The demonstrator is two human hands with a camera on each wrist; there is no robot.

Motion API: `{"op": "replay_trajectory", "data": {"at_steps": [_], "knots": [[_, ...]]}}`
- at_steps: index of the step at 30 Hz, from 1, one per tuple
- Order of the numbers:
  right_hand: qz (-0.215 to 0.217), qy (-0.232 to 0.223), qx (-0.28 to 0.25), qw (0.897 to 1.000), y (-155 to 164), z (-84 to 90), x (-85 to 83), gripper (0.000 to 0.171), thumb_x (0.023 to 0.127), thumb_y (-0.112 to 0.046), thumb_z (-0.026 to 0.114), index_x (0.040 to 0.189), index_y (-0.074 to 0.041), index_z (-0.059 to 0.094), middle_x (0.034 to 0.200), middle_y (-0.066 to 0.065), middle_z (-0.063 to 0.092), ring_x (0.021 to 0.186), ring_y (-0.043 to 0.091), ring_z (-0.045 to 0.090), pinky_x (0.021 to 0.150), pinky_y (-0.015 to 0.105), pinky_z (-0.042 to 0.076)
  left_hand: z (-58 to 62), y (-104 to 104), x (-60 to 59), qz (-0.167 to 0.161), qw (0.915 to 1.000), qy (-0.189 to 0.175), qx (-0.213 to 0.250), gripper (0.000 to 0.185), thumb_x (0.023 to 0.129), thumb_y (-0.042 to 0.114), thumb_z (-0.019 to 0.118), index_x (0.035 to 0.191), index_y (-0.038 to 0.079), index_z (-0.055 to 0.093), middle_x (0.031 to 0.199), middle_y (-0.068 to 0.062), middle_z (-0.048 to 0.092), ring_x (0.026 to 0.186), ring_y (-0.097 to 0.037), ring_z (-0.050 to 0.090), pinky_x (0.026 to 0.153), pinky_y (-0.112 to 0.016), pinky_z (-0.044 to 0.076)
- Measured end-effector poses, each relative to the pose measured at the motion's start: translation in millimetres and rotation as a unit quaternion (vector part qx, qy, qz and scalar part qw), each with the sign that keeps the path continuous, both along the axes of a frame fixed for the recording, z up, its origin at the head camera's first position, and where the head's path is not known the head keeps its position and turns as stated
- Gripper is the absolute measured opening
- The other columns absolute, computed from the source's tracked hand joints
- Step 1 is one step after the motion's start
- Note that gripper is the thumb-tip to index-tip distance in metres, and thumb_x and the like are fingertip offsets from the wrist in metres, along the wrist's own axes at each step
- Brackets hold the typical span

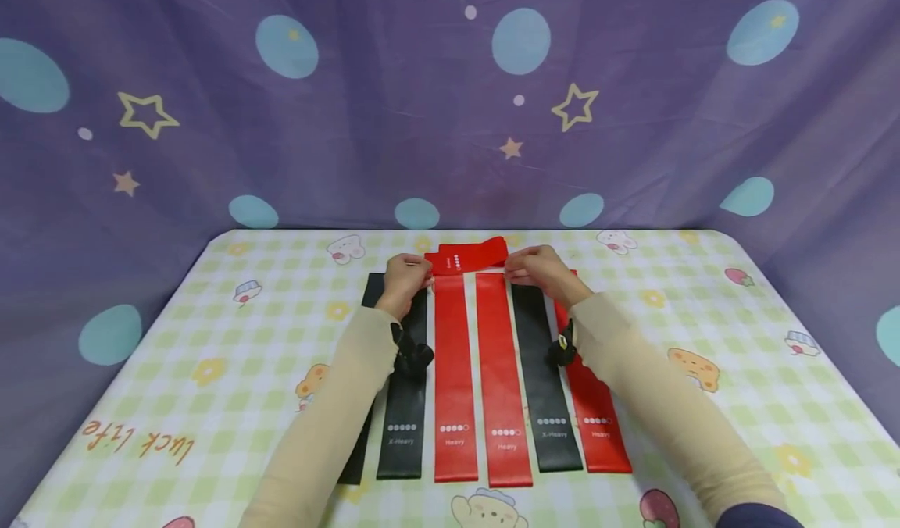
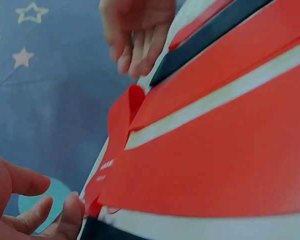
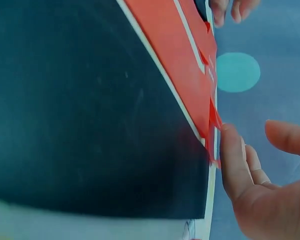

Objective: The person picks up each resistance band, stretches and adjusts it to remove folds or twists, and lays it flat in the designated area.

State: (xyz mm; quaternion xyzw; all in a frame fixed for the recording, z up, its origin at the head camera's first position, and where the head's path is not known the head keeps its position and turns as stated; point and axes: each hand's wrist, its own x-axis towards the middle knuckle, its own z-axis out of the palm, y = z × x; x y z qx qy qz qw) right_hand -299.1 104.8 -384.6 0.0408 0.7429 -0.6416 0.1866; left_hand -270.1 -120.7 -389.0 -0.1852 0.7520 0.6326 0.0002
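Note:
A red resistance band lies crosswise at the far ends of several flat bands, its right end raised in a loop. My left hand is at its left end; in the left wrist view the thumb and fingers stand apart. At the looped end is my right hand, its fingertips by the red edge and its thumb held away in the right wrist view. Below run two red bands marked Heavy, with a black band marked X-Heavy to their left and another black band to their right.
A further red band lies at the far right of the row, partly under the right sleeve. Another black band shows at the left edge. The checkered tablecloth reaches a purple curtain behind.

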Motion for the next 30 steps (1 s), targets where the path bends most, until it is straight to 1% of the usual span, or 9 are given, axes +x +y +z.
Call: {"op": "replay_trajectory", "data": {"at_steps": [4,7,10,14,17,22,26,28,30], "knots": [[0.003,-0.017,-0.023,1.0,-3.7,0.3,3.9,0.041,0.096,-0.008,0.049,0.131,0.013,0.045,0.13,0.028,0.052,0.109,0.031,0.063,0.099,0.038,0.046,1.8,-4.6,-12.1,0.011,0.9976,0.01,-0.068,0.026,0.087,0.009,0.056,0.111,-0.003,0.059,0.108,-0.017,0.061,0.093,-0.025,0.058,0.09,-0.037,0.051],[0.001,-0.03,-0.043,0.999,-5.7,0.6,4.8,0.042,0.097,-0.008,0.049,0.133,0.012,0.044,0.135,0.027,0.049,0.119,0.034,0.057,0.102,0.038,0.044,1.5,-7.0,-19.8,0.004,0.9957,0.001,-0.092,0.029,0.087,0.01,0.055,0.113,-0.002,0.058,0.12,-0.019,0.057,0.11,-0.032,0.052,0.096,-0.041,0.047],[-0.001,-0.043,-0.054,0.998,-8.1,1.1,5.0,0.044,0.097,-0.009,0.049,0.135,0.011,0.041,0.135,0.025,0.048,0.122,0.034,0.054,0.105,0.038,0.043,-0.1,-8.4,-28.0,-0.006,0.9945,-0.013,-0.104,0.033,0.087,0.011,0.054,0.117,-0.004,0.057,0.123,-0.02,0.056,0.115,-0.033,0.05,0.099,-0.041,0.045],[-0.004,-0.061,-0.074,0.995,-11.6,0.8,5.6,0.045,0.097,-0.01,0.048,0.137,0.01,0.039,0.137,0.021,0.045,0.128,0.034,0.048,0.108,0.037,0.039,-2.6,-9.0,-38.6,-0.005,0.9937,-0.022,-0.11,0.035,0.084,0.008,0.056,0.117,-0.005,0.056,0.117,-0.019,0.058,0.106,-0.029,0.053,0.095,-0.039,0.048],[-0.006,-0.072,-0.101,0.992,-14.8,-0.9,6.1,0.045,0.098,-0.009,0.046,0.138,0.01,0.037,0.143,0.021,0.039,0.132,0.034,0.044,0.11,0.037,0.036,-3.8,-9.1,-43.3,-0.001,0.9934,-0.024,-0.112,0.036,0.08,0.006,0.058,0.115,-0.005,0.056,0.111,-0.017,0.059,0.099,-0.028,0.055,0.091,-0.038,0.05],[-0.008,-0.079,-0.11,0.991,-20.6,-5.3,7.3,0.044,0.099,-0.007,0.045,0.138,0.011,0.037,0.146,0.02,0.037,0.129,0.032,0.046,0.111,0.037,0.036,-5.8,-6.0,-46.5,-0.004,0.9908,-0.022,-0.134,0.036,0.073,0.001,0.059,0.109,-0.004,0.059,0.11,-0.019,0.059,0.102,-0.03,0.053,0.082,-0.035,0.05],[-0.012,-0.076,-0.106,0.991,-24.5,-7.0,8.7,0.042,0.098,-0.006,0.045,0.137,0.011,0.039,0.14,0.02,0.042,0.122,0.03,0.051,0.109,0.036,0.038,-7.1,-2.8,-49.9,0.004,0.989,-0.029,-0.145,0.019,0.072,-0.002,0.056,0.09,-0.002,0.063,0.091,-0.013,0.06,0.089,-0.027,0.053,0.065,-0.029,0.046],[-0.015,-0.075,-0.107,0.991,-26.0,-7.0,9.4,0.042,0.098,-0.005,0.046,0.136,0.011,0.04,0.138,0.02,0.043,0.121,0.03,0.052,0.108,0.036,0.039,-7.0,-1.5,-51.9,0.007,0.9907,-0.036,-0.131,0.012,0.074,-0.003,0.054,0.083,0.0,0.061,0.081,-0.009,0.056,0.08,-0.024,0.051,0.059,-0.027,0.043],[-0.013,-0.074,-0.107,0.991,-27.3,-7.0,10.3,0.042,0.098,-0.005,0.046,0.136,0.011,0.04,0.137,0.021,0.044,0.122,0.031,0.052,0.107,0.036,0.04,-5.9,0.0,-53.4,0.008,0.9933,-0.043,-0.107,0.011,0.075,-0.003,0.053,0.083,0.0,0.06,0.078,-0.007,0.054,0.074,-0.021,0.049,0.056,-0.025,0.042]]}}
